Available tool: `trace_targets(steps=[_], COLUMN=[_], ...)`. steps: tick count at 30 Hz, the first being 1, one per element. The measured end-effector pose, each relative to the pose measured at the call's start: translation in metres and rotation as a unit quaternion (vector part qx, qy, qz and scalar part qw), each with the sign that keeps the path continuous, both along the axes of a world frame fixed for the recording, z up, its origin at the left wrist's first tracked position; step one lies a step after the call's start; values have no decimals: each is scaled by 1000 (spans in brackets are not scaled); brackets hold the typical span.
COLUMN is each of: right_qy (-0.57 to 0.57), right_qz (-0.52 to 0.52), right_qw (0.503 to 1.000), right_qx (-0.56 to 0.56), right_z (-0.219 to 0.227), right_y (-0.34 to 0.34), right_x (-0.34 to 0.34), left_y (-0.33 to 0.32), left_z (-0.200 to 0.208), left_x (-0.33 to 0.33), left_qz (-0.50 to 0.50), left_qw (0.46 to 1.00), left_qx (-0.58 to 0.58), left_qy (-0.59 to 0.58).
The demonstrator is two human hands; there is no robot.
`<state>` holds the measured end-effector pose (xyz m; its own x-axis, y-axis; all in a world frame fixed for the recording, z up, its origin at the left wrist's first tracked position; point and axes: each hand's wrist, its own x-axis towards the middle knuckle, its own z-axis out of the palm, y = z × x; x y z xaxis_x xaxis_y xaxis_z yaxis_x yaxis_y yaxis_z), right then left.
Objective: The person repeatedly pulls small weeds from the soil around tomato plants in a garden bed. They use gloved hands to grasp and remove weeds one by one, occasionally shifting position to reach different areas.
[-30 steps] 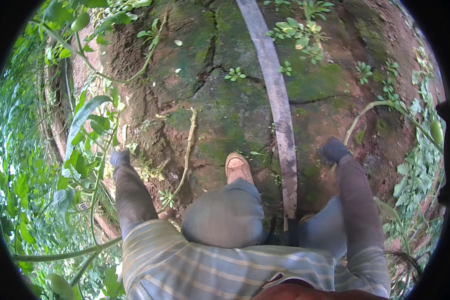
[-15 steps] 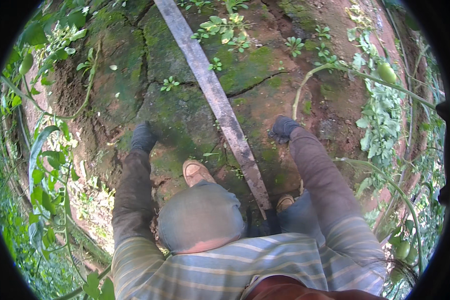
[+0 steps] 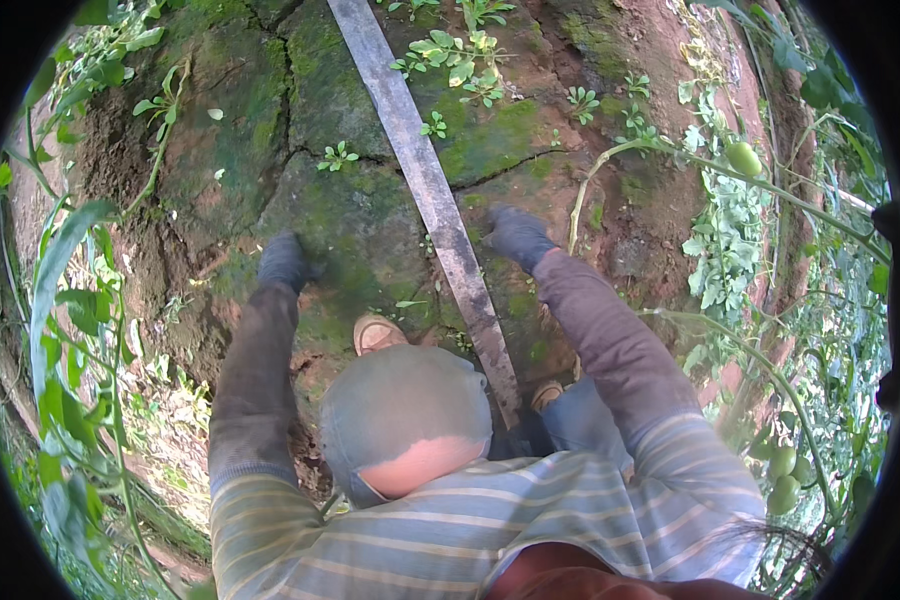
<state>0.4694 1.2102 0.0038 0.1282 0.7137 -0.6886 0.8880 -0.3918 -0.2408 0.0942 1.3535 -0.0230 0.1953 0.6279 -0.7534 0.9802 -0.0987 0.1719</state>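
Observation:
My left hand [image 3: 285, 260], in a dark grey glove, hangs over the mossy soil, left of my shoe. Its fingers are blurred and turned under, so their pose is hidden. Also gloved, my right hand [image 3: 518, 238] reaches leftward with its fingers stretched out toward a long, flat, dirt-stained grey strip [image 3: 425, 180]. I see nothing held in it. The strip runs along the ground from the far edge down between my legs. Right of that hand, a bare pale-green stem [image 3: 582, 200] bends down to the soil.
Cracked, mossy soil [image 3: 340, 210] carries small weeds [image 3: 337, 157]. Tomato vines line both sides, with a green tomato [image 3: 742, 158] at right and more green tomatoes [image 3: 782, 475] lower down. A drooping leaf [image 3: 55, 280] stands at left. My tan shoe [image 3: 378, 333] rests beside the strip.
My right hand has moved left, away from the bent stem and toward the grey strip, and its fingers have stretched out. My left hand has stayed nearly in place. The view has shifted slightly.

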Motion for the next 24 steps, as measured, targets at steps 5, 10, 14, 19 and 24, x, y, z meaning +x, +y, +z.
trace_targets(steps=[5,10,14,19,24], right_qy=[-37,-39,-67,-94,-58], right_qz=[71,91,78,95,114], right_qw=[996,995,995,989,982], right_qx=[51,6,-10,-57,-138], right_z=[-27,-39,-39,-39,-41], right_y=[16,14,16,24,31], right_x=[-32,-28,-34,-37,-31], left_y=[3,8,9,7,13], left_z=[-7,-15,-18,-7,10], left_x=[-5,-14,-17,-14,-6], left_qz=[-7,-19,25,2,5], left_qw=[1000,998,993,999,999], left_qx=[-22,-44,-106,-11,11], left_qy=[-15,-28,-46,-52,-47])
